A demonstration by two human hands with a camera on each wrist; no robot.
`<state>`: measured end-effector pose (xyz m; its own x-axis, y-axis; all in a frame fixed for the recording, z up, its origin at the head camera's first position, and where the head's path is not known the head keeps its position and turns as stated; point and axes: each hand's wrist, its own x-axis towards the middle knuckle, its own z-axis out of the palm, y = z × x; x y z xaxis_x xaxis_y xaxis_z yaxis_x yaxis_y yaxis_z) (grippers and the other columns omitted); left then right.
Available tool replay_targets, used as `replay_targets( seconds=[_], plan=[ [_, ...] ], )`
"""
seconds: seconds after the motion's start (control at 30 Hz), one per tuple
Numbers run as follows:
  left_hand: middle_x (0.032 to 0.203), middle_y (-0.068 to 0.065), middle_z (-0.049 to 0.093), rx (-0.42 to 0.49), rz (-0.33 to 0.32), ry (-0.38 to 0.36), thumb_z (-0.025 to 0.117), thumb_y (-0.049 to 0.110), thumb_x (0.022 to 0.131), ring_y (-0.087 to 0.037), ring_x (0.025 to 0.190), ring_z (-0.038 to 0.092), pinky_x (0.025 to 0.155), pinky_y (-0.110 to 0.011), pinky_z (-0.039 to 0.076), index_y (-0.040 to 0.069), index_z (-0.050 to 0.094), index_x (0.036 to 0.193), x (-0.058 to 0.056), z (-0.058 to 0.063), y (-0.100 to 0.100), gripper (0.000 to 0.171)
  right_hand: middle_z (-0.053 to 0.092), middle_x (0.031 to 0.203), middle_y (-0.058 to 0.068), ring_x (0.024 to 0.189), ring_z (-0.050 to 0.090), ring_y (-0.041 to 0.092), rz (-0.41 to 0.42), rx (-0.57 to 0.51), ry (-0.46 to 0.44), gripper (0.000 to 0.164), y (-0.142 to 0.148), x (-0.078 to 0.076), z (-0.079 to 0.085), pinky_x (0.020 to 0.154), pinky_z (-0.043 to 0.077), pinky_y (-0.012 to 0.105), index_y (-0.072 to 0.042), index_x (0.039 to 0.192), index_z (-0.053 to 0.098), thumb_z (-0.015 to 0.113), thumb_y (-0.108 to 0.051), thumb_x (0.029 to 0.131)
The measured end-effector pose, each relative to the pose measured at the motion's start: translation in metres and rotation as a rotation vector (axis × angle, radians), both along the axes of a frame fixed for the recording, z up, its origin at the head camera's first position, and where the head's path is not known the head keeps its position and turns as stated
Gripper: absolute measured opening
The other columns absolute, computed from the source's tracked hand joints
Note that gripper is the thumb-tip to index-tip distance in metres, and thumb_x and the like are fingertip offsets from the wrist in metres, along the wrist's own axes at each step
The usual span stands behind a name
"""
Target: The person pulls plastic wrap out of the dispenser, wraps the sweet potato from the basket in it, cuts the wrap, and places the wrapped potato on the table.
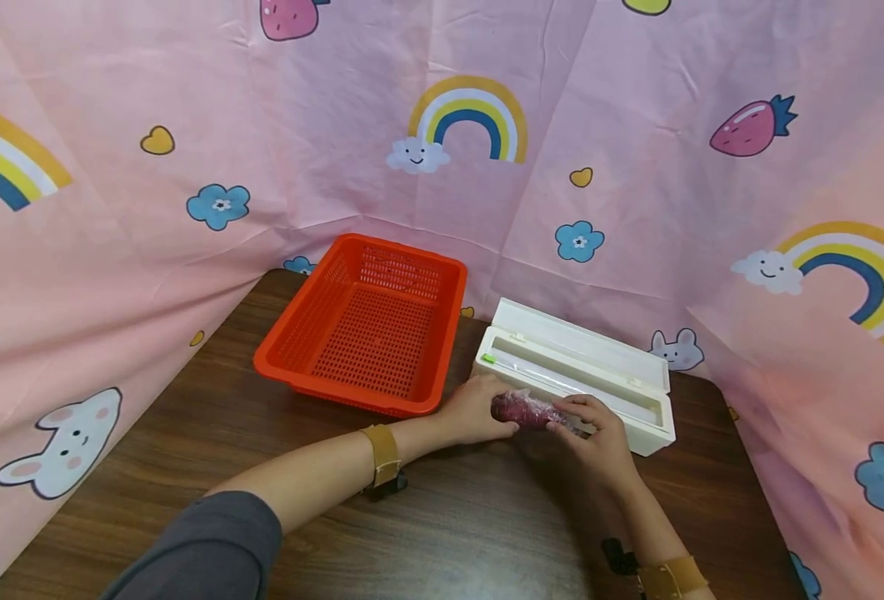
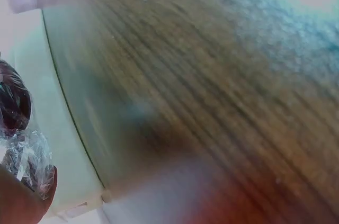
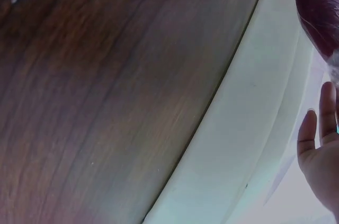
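A dark purple-red, rounded vegetable point(image 1: 526, 412) wrapped in crinkled cling film is held up in front of the white box. My left hand point(image 1: 479, 410) curls round its left end. At the right end, my right hand point(image 1: 595, 433) pinches the loose clear film between thumb and fingers. The left wrist view shows the vegetable's dark glossy body point(image 2: 13, 99) and bunched cling film point(image 2: 29, 158) beside the left fingers point(image 2: 18, 197). In the right wrist view, the vegetable point(image 3: 320, 15) hangs near the right hand point(image 3: 323, 166). Its exact kind is unclear.
Just behind the hands stands a long white cling film box point(image 1: 647, 437), lid point(image 1: 580, 342) raised, with a clear roll point(image 1: 569, 383) inside. To the left is a red plastic basket point(image 1: 452, 333) on the brown wooden table point(image 1: 427, 533). A pink printed cloth point(image 1: 352, 108) hangs behind.
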<state>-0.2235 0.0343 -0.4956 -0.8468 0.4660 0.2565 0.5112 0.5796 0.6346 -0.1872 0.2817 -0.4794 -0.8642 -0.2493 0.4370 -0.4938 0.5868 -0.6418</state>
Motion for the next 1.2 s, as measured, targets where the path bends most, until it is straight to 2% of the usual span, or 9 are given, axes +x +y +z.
replay_targets(
  seconds=[0.13, 0.3, 0.37, 0.5, 0.7, 0.83, 0.93, 1.07, 1.2],
  plan=[
    [0.118, -0.002, 0.071, 0.055, 0.009, -0.041, 0.083, 0.034, 0.08, -0.016, 0.109, 0.064, 0.095, -0.032, 0.052, 0.013, 0.073, 0.123, -0.001, 0.002, 0.0, 0.049, 0.072, 0.11, 0.012, 0.104, 0.061, 0.002, -0.021, -0.036, 0.062, 0.032, -0.001, -0.001, 0.0, 0.082, 0.056, 0.017, -0.005, 0.11, 0.078, 0.083, 0.003, 0.08],
    [0.119, -0.004, 0.074, 0.108, 0.031, -0.052, 0.084, 0.032, 0.079, -0.019, 0.114, 0.066, 0.101, -0.036, 0.052, 0.01, 0.074, 0.119, -0.002, 0.003, 0.001, 0.046, 0.071, 0.108, 0.025, 0.103, 0.065, 0.032, -0.054, -0.094, 0.148, 0.021, -0.006, 0.003, 0.009, 0.094, 0.041, 0.002, 0.006, 0.1, 0.077, 0.079, 0.012, 0.08],
    [0.116, -0.003, 0.075, 0.119, 0.032, -0.042, 0.084, 0.03, 0.079, -0.018, 0.112, 0.066, 0.1, -0.035, 0.052, 0.011, 0.075, 0.114, -0.002, 0.004, 0.001, 0.041, 0.07, 0.105, 0.027, 0.1, 0.063, 0.035, -0.063, -0.121, 0.17, 0.015, -0.009, 0.006, 0.017, 0.092, 0.041, 0.002, 0.008, 0.095, 0.077, 0.076, 0.014, 0.081],
    [0.112, -0.001, 0.076, 0.135, 0.031, -0.029, 0.083, 0.03, 0.081, -0.017, 0.108, 0.066, 0.097, -0.034, 0.052, 0.014, 0.077, 0.111, -0.003, 0.005, 0.001, 0.036, 0.069, 0.095, 0.026, 0.092, 0.063, 0.019, -0.086, -0.159, 0.219, 0.012, -0.015, 0.012, 0.029, 0.084, 0.043, 0.005, 0.01, 0.091, 0.076, 0.074, 0.017, 0.081],
    [0.109, 0.001, 0.077, 0.175, 0.046, -0.067, 0.08, 0.031, 0.085, -0.012, 0.1, 0.066, 0.091, -0.029, 0.053, 0.017, 0.077, 0.115, -0.004, 0.007, 0.002, 0.034, 0.072, 0.093, 0.024, 0.091, 0.062, 0.0, -0.145, -0.174, 0.257, 0.013, -0.014, 0.012, 0.032, 0.08, 0.043, 0.01, 0.007, 0.091, 0.076, 0.072, 0.017, 0.083],
    [0.108, 0.003, 0.078, 0.221, 0.064, -0.1, 0.076, 0.032, 0.088, -0.009, 0.097, 0.067, 0.088, -0.028, 0.054, 0.018, 0.078, 0.115, -0.004, 0.007, 0.002, 0.03, 0.072, 0.095, 0.025, 0.093, 0.062, -0.004, -0.152, -0.201, 0.227, 0.013, -0.01, 0.012, 0.033, 0.082, 0.045, 0.01, 0.007, 0.092, 0.075, 0.07, 0.016, 0.085],
    [0.114, 0.003, 0.077, 0.234, 0.072, -0.104, 0.073, 0.032, 0.09, -0.01, 0.104, 0.068, 0.093, -0.03, 0.055, 0.017, 0.077, 0.119, -0.004, 0.007, 0.002, 0.032, 0.072, 0.096, 0.026, 0.094, 0.062, -0.003, -0.137, -0.209, 0.219, 0.012, -0.007, 0.011, 0.032, 0.083, 0.045, 0.012, 0.008, 0.093, 0.074, 0.068, 0.016, 0.086],
    [0.124, -0.002, 0.074, 0.255, 0.089, -0.106, 0.072, 0.032, 0.092, -0.016, 0.117, 0.067, 0.102, -0.036, 0.053, 0.014, 0.073, 0.128, -0.004, 0.009, 0.002, 0.04, 0.071, 0.098, 0.026, 0.097, 0.062, -0.005, -0.137, -0.221, 0.186, 0.013, 0.003, 0.005, 0.023, 0.084, 0.044, 0.012, 0.006, 0.094, 0.074, 0.067, 0.016, 0.088],
    [0.127, -0.007, 0.072, 0.302, 0.096, -0.086, 0.07, 0.032, 0.094, -0.021, 0.121, 0.065, 0.105, -0.041, 0.052, 0.011, 0.071, 0.131, -0.002, 0.013, 0.003, 0.042, 0.071, 0.103, 0.023, 0.1, 0.061, -0.006, -0.144, -0.248, 0.109, 0.015, 0.018, -0.003, 0.012, 0.085, 0.044, 0.01, 0.003, 0.094, 0.074, 0.066, 0.015, 0.089]
  ],
)
